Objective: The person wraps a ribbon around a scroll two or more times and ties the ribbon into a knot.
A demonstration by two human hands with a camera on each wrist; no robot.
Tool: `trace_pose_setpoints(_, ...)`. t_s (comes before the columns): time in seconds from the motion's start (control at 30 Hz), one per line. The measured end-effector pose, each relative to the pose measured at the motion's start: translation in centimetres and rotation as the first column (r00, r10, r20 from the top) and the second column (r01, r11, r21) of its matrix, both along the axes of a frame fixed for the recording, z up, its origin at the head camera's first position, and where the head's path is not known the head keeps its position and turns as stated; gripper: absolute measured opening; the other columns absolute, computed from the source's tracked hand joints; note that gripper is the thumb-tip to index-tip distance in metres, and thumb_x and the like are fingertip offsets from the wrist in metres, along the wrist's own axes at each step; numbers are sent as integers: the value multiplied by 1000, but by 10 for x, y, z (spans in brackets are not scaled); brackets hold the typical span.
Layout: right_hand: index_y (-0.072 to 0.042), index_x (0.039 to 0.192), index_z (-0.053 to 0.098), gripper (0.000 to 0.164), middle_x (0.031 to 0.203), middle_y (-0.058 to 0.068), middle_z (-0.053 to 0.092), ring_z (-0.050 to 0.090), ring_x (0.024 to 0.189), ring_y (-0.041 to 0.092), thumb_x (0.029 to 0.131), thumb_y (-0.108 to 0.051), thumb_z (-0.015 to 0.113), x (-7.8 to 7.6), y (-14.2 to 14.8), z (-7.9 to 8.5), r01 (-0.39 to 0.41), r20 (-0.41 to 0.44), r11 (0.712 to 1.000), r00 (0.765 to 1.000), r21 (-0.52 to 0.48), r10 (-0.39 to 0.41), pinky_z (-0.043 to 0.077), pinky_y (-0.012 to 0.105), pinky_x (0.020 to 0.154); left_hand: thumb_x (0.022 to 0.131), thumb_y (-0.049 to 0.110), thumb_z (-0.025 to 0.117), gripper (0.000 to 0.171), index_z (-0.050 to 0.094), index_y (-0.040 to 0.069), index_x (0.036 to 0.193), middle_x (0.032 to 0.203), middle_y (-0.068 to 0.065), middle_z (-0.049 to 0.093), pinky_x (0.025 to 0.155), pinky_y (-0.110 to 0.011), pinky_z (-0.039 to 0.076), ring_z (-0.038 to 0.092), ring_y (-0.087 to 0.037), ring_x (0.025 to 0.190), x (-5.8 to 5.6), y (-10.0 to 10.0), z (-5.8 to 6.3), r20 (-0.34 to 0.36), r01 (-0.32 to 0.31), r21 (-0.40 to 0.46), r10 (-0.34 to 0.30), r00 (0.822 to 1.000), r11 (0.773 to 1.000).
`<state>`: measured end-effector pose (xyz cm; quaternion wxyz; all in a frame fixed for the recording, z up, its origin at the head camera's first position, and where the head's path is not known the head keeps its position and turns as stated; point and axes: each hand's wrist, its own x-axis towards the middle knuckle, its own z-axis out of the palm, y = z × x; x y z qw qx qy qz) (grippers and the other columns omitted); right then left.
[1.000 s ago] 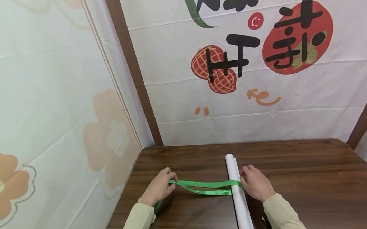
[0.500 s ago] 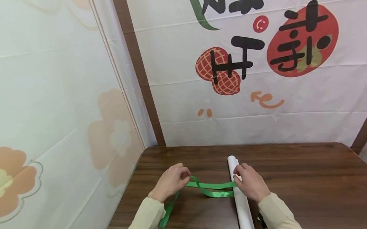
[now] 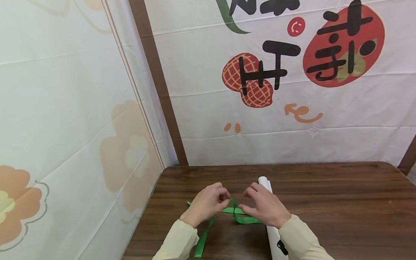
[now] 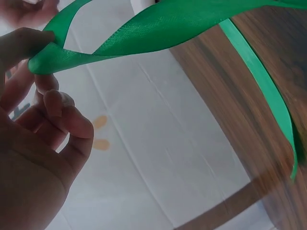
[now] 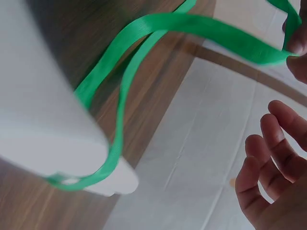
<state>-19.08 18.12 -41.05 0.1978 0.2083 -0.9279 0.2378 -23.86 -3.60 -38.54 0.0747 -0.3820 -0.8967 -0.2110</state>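
Observation:
My left hand (image 3: pixel 206 204) pinches a green satin ribbon (image 4: pixel 158 29) between thumb and forefinger, lifting one length off the table. Its other fingers curl loosely below. Beside a rolled white paper (image 3: pixel 277 246), my right hand (image 3: pixel 266 206) hovers with parted fingers and holds nothing. In the right wrist view its fingers (image 5: pixel 273 132) are gently bent, a little short of the ribbon and left fingertips. The ribbon loops around the paper roll (image 5: pixel 53 115), and a second length crosses below the raised one. A loose ribbon end hangs below the left wrist.
The dark wood table (image 3: pixel 339 205) extends to the right of the roll. Behind it hangs a white printed cloth (image 3: pixel 202 150), and another cloth (image 3: pixel 69 113) with flowers covers the left side. A small black object (image 3: pixel 282 248) shows by the right sleeve.
My left hand has moved rightward with the ribbon, raising one length. The right hand has left the far side of the roll and crossed over it leftward, near the left hand.

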Motion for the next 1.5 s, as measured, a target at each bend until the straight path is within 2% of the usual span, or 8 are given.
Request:
trace_pose_setpoints(0.27,-15,90,67,15,88,-3,60,56,80,10,80,-23,76,-2,-12,-2,-56,-88,998,994,14,57,49,23,71,91,19,67,10,77,17,92,77,8,53,56,-14,38,41,-2,66,6,14,3,-15,61,-21,-61,998,998)
trace_pose_setpoints(0.43,-14,87,66,9,86,-3,61,54,77,9,82,-20,73,-1,-14,-2,-34,-124,999,991,42,39,47,23,69,90,18,67,10,77,16,93,79,9,54,59,-13,39,43,-1,68,7,18,2,-28,91,-16,-91,995,996)
trace_pose_setpoints(0.87,-14,93,69,8,89,-4,61,56,79,8,86,-10,69,-3,-8,-3,-12,-72,998,997,57,16,50,24,69,93,25,64,14,75,17,97,84,10,58,62,-14,42,48,-2,70,4,11,-2,14,116,26,-116,993,993)
trace_pose_setpoints(1.0,-14,91,68,7,89,-5,59,54,76,6,86,-9,69,-4,-5,-2,-16,-74,999,997,47,20,49,24,68,98,37,55,28,72,19,86,76,12,53,59,-16,41,45,-2,64,-3,4,-8,58,68,40,-70,996,997)
trace_pose_setpoints(1.13,-15,90,67,8,89,-7,58,53,74,4,86,-8,67,-4,-1,-3,-15,-61,1000,998,18,16,48,22,67,102,32,48,31,69,17,85,76,8,52,61,-21,41,46,-6,66,-9,-8,-19,105,0,-27,3,994,1000)
trace_pose_setpoints(1.27,-16,90,67,12,89,-9,57,52,72,1,86,-5,65,-1,5,-4,-6,-24,1000,1000,-26,6,48,20,66,101,20,48,26,70,8,107,101,-2,63,81,-34,50,58,-20,94,-8,-23,-31,175,-25,-158,53,983,987)
trace_pose_setpoints(1.37,-16,92,67,14,90,-8,57,49,70,0,87,-4,64,1,11,-3,11,-6,999,1000,-48,-11,46,19,63,100,16,50,29,65,3,121,121,-9,61,96,-46,46,55,-29,116,-7,-32,-39,209,-34,-214,80,975,976)
trace_pose_setpoints(1.5,-16,92,67,15,88,-8,56,47,68,-1,87,-2,64,2,17,-2,29,-8,998,1000,-62,-29,43,19,61,99,15,50,33,59,1,128,133,-15,55,103,-51,41,50,-34,124,-9,-39,-49,225,-57,-235,111,968,970)
